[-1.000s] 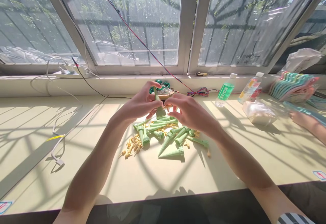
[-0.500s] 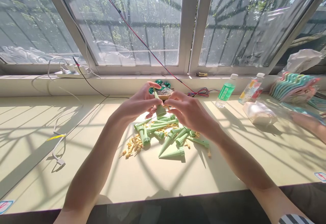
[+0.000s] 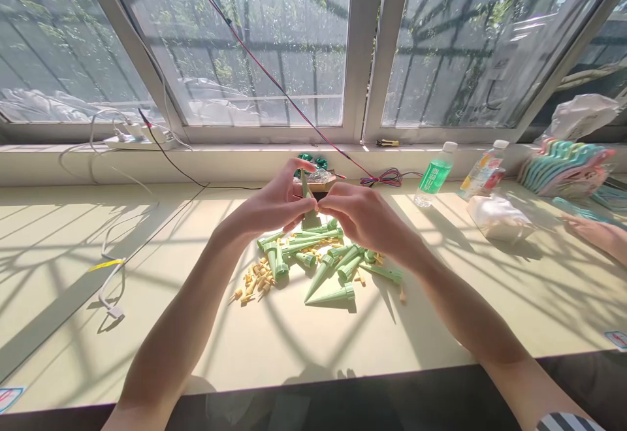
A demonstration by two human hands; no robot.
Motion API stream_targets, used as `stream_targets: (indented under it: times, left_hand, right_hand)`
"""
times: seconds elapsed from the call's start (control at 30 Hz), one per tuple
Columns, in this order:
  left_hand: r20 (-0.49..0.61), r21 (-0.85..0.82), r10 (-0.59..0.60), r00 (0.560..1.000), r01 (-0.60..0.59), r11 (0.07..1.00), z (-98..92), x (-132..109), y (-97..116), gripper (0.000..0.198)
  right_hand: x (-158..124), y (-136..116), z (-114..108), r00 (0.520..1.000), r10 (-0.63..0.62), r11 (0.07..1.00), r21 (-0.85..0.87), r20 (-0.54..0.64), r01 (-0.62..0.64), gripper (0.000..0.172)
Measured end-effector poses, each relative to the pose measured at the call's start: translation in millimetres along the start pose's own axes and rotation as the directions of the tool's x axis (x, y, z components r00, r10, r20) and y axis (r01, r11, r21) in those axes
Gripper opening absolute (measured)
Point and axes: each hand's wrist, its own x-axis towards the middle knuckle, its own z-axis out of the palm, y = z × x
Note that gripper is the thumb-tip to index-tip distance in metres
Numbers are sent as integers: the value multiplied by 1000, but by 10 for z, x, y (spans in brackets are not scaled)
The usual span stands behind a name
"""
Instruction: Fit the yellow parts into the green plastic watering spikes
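Observation:
My left hand (image 3: pixel 274 206) is closed around a green plastic cone spike (image 3: pixel 307 201), holding it upright with its tip pointing up. My right hand (image 3: pixel 360 215) meets it from the right, fingers pinched at the spike's wide lower end; what the fingertips hold is hidden. Both hands hover above a pile of green cone spikes (image 3: pixel 323 261) lying on the pale yellow table (image 3: pixel 147 287). Several small tan plugs (image 3: pixel 255 281) are scattered at the pile's left side.
A green-label bottle (image 3: pixel 434 173) and a second bottle (image 3: pixel 482 170) lie at the back right near a clear bag (image 3: pixel 499 219) and a stack of pastel items (image 3: pixel 563 163). Another person's hand (image 3: pixel 595 235) rests at far right. White cables (image 3: pixel 112 248) cross the left side.
My hands have drawn closer together around the spike, and my right fingertips now press against its base. The other person's hand at the right has shifted slightly.

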Motion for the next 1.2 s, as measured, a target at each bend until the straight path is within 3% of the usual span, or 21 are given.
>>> stream_targets:
  times: [0.17, 0.27, 0.4, 0.57, 0.77, 1.0, 1.2]
  left_hand:
    - [34, 41, 12, 999, -14, 999, 14, -29, 11, 56]
    - [38, 79, 39, 999, -42, 996, 31, -44, 26, 52]
    - [32, 128, 81, 996, -85, 988, 76, -44, 37, 49]
    - [21, 159, 98, 995, -100, 982, 108, -35, 40, 47]
    - [12, 54, 10, 1000, -10, 998, 34, -13, 5, 48]
    - [-33, -6, -36, 999, 36, 999, 6, -18, 35, 49]
    - [10, 15, -14, 1000, 14, 1000, 16, -24, 10, 51]
  right_hand:
    - [18, 10, 14, 998, 5, 996, 91, -66, 1, 17]
    - [25, 10, 13, 993, 83, 981, 182, -85, -67, 11]
    - [34, 16, 11, 973, 227, 940, 267, -31, -211, 8]
    - [37, 26, 10, 961, 276, 915, 301, 17, -268, 7]
    - [35, 17, 8, 977, 212, 949, 240, -6, -204, 8]
    - [18, 40, 5, 1000, -12, 992, 128, -10, 13, 8]
    - [7, 38, 2, 999, -26, 996, 87, 34, 23, 12]
